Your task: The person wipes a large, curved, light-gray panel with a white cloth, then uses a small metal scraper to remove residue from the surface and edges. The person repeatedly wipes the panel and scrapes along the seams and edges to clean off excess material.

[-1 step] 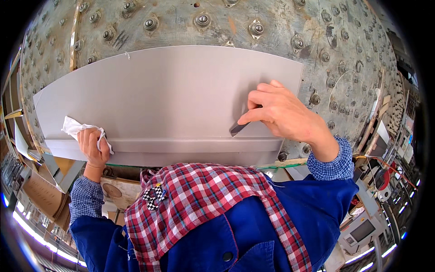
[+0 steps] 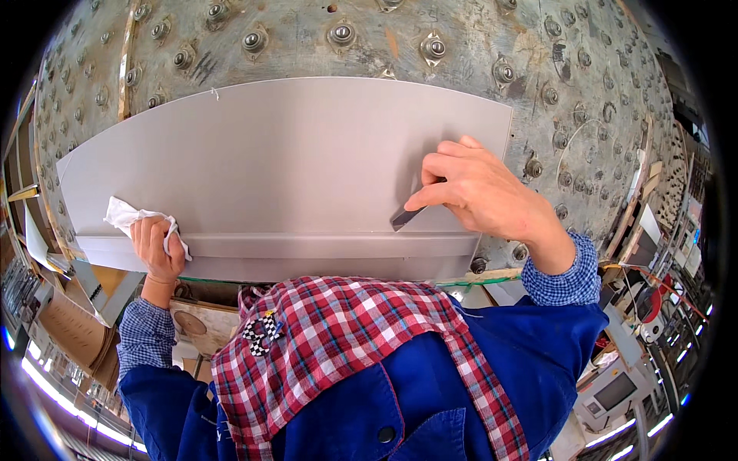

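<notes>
A large light-grey sheet panel (image 2: 277,169) with a curved far edge lies before me, a raised ridge running along its near side. At its near left, my left hand (image 2: 158,244) is closed around a crumpled white cloth (image 2: 129,215) and rests by the ridge. Over the right part of the panel, my right hand (image 2: 477,188) pinches a short, dark, flat blade-like tool (image 2: 404,218). The tool is tilted, its tip at the panel surface just beyond the ridge. My fingers hide the tool's upper end.
Ball rollers (image 2: 342,33) stud the worn metal table (image 2: 307,65) around the panel. Brown cardboard sheets (image 2: 73,323) stand below at the left. At the lower right is a pale machine with a dark screen (image 2: 615,390).
</notes>
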The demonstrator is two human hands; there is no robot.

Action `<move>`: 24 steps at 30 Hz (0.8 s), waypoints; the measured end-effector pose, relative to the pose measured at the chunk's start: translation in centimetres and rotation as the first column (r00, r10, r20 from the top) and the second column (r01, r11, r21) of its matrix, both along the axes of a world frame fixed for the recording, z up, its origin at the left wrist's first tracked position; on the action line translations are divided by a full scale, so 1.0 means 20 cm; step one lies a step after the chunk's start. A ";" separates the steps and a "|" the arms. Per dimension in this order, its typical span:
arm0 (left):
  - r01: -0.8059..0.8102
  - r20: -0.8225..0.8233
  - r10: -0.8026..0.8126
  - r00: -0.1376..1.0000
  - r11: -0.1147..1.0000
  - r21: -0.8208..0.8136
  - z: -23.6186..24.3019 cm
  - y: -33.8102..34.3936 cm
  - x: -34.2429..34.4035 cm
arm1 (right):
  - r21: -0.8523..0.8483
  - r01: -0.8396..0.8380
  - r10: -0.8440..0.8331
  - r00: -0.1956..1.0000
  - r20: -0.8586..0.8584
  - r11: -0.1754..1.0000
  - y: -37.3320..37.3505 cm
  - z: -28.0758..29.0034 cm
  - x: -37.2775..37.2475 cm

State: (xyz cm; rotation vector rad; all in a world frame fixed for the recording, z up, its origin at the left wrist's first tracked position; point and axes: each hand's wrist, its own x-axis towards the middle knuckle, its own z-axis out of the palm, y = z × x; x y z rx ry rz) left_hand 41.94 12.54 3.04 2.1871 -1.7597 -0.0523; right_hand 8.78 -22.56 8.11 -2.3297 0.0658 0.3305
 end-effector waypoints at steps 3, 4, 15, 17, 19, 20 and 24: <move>0.011 0.009 -0.011 1.000 1.000 -0.013 -0.01 -0.01 0.02 | -0.010 0.015 -0.014 1.000 0.009 1.000 -0.02 0.00 -0.05; 0.013 0.010 -0.013 1.000 1.000 -0.020 -0.01 -0.01 0.02 | -0.011 0.013 -0.013 1.000 0.004 1.000 -0.04 0.00 -0.07; -0.010 0.041 0.010 0.999 1.000 0.003 -0.02 0.03 0.10 | -0.076 0.044 -0.046 0.998 -0.033 0.996 -0.12 0.02 -0.23; -0.014 0.054 0.014 0.998 1.000 -0.004 -0.02 0.03 0.08 | -0.074 0.050 -0.053 0.998 -0.027 0.996 -0.14 0.02 -0.28; -0.023 0.053 0.023 0.998 1.000 0.001 -0.02 0.02 0.07 | -0.071 0.060 -0.062 0.998 -0.026 0.996 -0.16 0.02 -0.32; -0.026 0.054 0.026 0.998 1.000 0.004 -0.02 0.02 0.06 | -0.069 0.067 -0.069 0.997 -0.029 0.995 -0.17 0.03 -0.34; -0.037 0.064 0.034 0.997 0.998 0.054 -0.03 0.04 0.04 | -0.080 0.070 -0.070 0.998 -0.004 0.994 -0.21 0.02 -0.41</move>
